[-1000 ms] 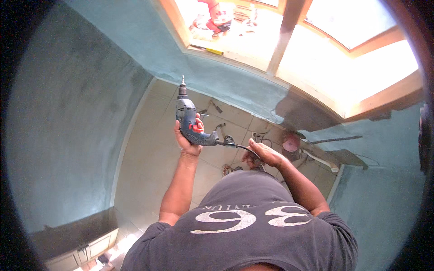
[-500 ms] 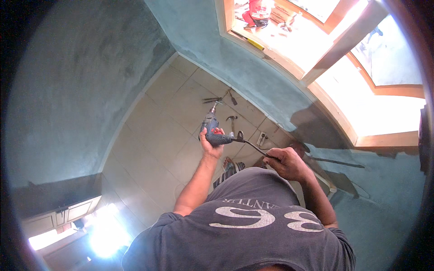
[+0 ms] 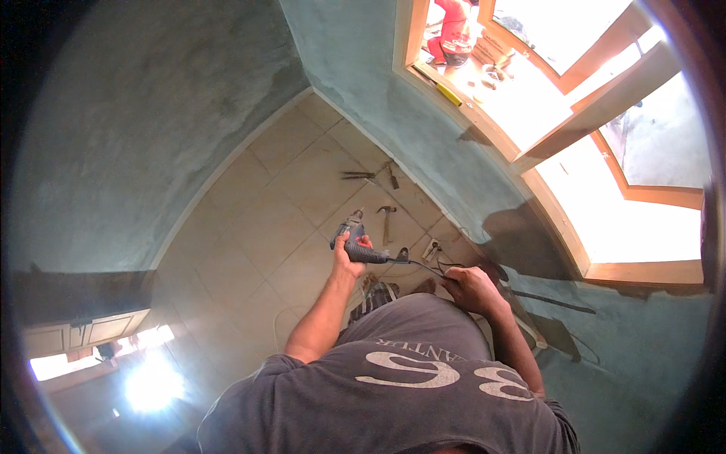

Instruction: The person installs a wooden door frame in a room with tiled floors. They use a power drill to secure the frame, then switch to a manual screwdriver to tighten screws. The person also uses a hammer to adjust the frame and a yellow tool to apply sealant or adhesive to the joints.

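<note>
Here, holding one drill [image 3: 350, 230] in the left hand [image 3: 345, 258], with fingers wrapped around its grip. Raised over the tiled floor [image 3: 249, 219], just beyond the belly, with chuck aimed away from the body. Hard to make out at the chuck's tip, so cannot tell how much bit shows.

Pinching one cord [image 3: 412, 263] in the right hand [image 3: 478, 290], with knuckles up and undersides of the fingers hidden; cannot tell how tightly.

Can count, on the tiles beyond, one hammer [image 3: 386, 225], one white socket block [image 3: 432, 250] and two dark tools [image 3: 357, 175] near the wall, too small to name surely. Can see parts of two feet [image 3: 426, 286], mostly covered by the shirt [image 3: 423, 340].

On the sill, can count one yellow tool [image 3: 448, 94] and one red item [image 3: 458, 38], cut off at the top edge. Washed out by glare through the window [image 3: 601, 125].
</note>
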Available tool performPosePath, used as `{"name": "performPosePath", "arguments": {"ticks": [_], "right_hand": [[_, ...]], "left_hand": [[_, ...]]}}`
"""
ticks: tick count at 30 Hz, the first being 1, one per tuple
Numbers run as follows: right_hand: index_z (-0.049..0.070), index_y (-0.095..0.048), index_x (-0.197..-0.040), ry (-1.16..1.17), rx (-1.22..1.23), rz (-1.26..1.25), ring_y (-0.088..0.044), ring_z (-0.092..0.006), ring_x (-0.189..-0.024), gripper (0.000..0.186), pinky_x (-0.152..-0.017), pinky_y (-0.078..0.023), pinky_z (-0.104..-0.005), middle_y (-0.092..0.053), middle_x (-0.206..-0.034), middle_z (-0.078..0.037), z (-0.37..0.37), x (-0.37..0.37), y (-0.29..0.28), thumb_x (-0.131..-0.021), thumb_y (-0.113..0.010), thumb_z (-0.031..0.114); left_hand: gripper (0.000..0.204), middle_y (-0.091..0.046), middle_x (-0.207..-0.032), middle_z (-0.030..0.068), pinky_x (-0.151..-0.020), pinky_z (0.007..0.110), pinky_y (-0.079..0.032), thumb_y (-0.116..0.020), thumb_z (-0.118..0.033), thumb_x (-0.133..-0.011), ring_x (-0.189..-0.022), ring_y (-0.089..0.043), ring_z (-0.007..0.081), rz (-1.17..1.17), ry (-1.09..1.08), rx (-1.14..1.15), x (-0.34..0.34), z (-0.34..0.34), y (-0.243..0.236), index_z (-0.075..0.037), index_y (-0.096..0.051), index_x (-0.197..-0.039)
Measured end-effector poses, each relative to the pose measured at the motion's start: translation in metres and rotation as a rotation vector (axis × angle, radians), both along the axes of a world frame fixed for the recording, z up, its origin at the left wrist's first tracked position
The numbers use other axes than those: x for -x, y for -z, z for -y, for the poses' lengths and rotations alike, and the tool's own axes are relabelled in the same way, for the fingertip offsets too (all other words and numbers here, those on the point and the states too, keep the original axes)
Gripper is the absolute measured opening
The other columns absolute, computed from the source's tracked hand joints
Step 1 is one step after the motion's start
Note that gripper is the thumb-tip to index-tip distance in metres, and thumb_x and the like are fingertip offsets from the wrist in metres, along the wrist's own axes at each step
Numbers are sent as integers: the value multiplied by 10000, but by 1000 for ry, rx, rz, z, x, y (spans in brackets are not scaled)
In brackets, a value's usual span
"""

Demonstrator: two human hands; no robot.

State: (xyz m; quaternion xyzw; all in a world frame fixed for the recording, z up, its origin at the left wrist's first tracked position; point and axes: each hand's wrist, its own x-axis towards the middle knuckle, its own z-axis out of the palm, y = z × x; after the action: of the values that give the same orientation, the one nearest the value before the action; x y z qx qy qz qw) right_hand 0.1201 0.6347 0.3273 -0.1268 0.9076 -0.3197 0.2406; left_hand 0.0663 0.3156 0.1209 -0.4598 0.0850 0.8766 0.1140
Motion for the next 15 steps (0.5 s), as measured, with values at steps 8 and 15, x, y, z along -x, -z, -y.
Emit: {"name": "performPosePath", "arguments": {"ticks": [8, 15], "right_hand": [[-13, -686, -950, 64, 10, 167, -654, -444, -830, 281, -738, -509, -494, -684, -884, -249, -2, -6, 13, -937, -684, 267], [-18, -687, -984, 84, 159, 226, -624, -332, -768, 278, -732, -507, -422, -666, -830, -210, -2, -15, 15, -926, -706, 253]], "left_hand": [[329, -618, -873, 79, -766, 428, -528, -723, -291, -742, -792, -630, 240, -141, -5, 20, 2, 14, -22, -56, -549, -894], [358, -606, -816, 73, -768, 416, -535, -712, -338, -717, -756, -612, 232, -184, 30, 179, 5, 23, -35, -58, -563, -883]]}}
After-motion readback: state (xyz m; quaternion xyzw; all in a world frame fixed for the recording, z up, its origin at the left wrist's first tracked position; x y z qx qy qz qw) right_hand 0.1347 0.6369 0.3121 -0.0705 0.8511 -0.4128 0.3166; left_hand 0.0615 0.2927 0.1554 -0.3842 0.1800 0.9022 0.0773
